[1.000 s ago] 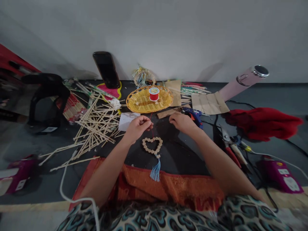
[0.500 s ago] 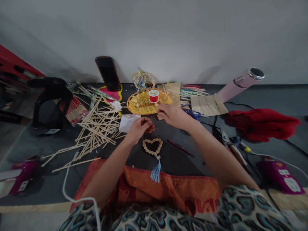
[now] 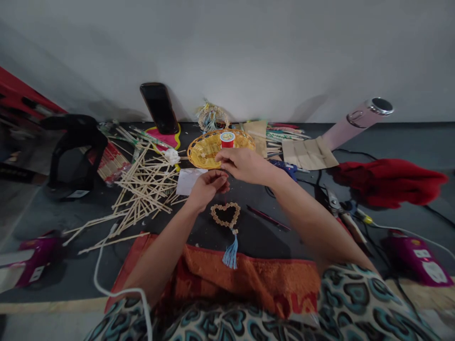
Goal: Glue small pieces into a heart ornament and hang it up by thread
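A heart-shaped ornament of small tan beads [image 3: 214, 215] lies on the dark table, with a light-blue tassel [image 3: 231, 253] hanging from its lower point. A short red thread [image 3: 225, 204] rises from the heart's top toward my left hand [image 3: 209, 189], whose fingers pinch it. My right hand [image 3: 247, 166] is just above and to the right, thumb and fingers pressed together; what it pinches is too small to make out. Behind it, a red thread spool [image 3: 227, 139] stands in the oval yellow woven basket [image 3: 194, 158], partly covered by my hand.
Left of my hands lies a loose pile of thin sticks [image 3: 142, 184], near a propped phone [image 3: 159, 108]. To the right are a dark pen-like tool [image 3: 268, 218], pliers [image 3: 333, 199], a red cloth [image 3: 391, 182] and a pink flask [image 3: 359, 121]. An orange cloth [image 3: 249, 279] covers the front edge.
My right hand has moved left, closer to my left hand, and now hides the spool's lower part. My left hand and the heart have barely moved.
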A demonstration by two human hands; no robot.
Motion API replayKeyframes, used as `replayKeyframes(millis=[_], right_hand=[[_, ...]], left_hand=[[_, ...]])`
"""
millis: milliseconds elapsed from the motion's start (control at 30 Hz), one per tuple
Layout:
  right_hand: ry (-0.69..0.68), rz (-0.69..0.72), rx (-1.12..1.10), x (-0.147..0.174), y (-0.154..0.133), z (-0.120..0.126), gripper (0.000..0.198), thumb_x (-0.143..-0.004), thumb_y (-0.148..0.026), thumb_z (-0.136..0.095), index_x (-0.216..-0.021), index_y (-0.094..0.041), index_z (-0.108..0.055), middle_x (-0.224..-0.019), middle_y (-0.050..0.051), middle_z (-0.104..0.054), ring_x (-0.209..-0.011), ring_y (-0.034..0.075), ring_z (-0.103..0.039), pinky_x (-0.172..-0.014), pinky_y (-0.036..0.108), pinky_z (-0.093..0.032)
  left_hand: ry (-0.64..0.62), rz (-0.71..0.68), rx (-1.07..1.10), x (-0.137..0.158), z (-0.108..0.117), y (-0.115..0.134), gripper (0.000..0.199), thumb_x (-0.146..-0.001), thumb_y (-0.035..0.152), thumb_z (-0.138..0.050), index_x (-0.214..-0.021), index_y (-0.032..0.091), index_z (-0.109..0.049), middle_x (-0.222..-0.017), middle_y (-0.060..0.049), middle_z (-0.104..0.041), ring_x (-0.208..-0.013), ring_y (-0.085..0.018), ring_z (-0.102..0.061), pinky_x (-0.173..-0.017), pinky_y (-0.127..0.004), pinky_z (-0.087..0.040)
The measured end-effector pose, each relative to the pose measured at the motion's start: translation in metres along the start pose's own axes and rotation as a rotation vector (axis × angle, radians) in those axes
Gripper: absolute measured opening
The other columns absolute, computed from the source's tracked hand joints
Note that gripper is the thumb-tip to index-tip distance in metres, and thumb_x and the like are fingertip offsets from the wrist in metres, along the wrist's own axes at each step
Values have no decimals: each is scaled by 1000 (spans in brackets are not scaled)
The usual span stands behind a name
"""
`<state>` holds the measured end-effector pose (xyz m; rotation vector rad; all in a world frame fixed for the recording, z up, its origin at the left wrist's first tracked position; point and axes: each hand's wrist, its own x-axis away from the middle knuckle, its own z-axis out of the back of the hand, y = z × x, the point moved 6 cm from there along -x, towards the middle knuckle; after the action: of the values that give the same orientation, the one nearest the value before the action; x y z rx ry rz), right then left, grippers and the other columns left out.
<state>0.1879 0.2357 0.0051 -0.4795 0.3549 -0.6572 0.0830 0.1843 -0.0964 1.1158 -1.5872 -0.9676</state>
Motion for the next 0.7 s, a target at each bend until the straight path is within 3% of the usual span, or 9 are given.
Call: replayKeyframes(millis=[233, 367, 433, 533, 600, 700], right_hand=[[-14, 21, -59, -6, -1, -4, 23, -86, -12, -49, -105, -15, -62, -88, 3, -66, -76, 13, -56, -69, 25, -38], [157, -18, -172, -1, 10, 8, 23, -89, -15, -45, -107, -15, -60, -98, 5, -66, -78, 12, -57, -71, 25, -41], [199, -127, -265, 8, 24, 6, 22, -91, -17, -42, -104, -15, -60, -87, 3, -65, -69, 11, -56, -65, 24, -41], [47, -225, -431, 23, 40, -18, 22, -89, -17, -43, -101, -14, -61, -74, 0, -62, -57, 9, -54, -58, 22, -40], [-73, -173, -471, 32, 39, -38, 21, -86, -16, -48, -99, -14, -64, -78, 0, -64, -60, 9, -55, -60, 22, -41], [-109, -84, -475, 39, 36, -57, 18, -84, -16, -52, -95, -14, -67, -83, 1, -66, -67, 10, -56, -66, 23, -42]], left_hand=[[1, -19, -15, -2, 1, 3, 28, -75, 41, -75, -85, 17, -64, -75, 0, -65, -64, -10, -61, -65, -25, -51], [35, -20, -49, -1, 4, 7, 28, -74, 40, -75, -83, 17, -63, -73, 0, -66, -63, -10, -60, -64, -25, -51], [47, -26, -66, 0, 6, 10, 26, -73, 37, -76, -82, 16, -64, -74, 0, -67, -65, -10, -61, -65, -25, -51], [43, -25, -89, 1, 7, 14, 23, -71, 34, -76, -81, 16, -65, -74, 1, -67, -66, -11, -62, -68, -25, -51], [42, -23, -104, 2, 8, 15, 22, -71, 33, -75, -82, 16, -66, -74, 0, -68, -66, -11, -63, -69, -25, -51], [33, -29, -147, 1, 8, 15, 20, -73, 32, -72, -83, 16, -66, -75, -1, -69, -67, -12, -63, -68, -25, -50]])
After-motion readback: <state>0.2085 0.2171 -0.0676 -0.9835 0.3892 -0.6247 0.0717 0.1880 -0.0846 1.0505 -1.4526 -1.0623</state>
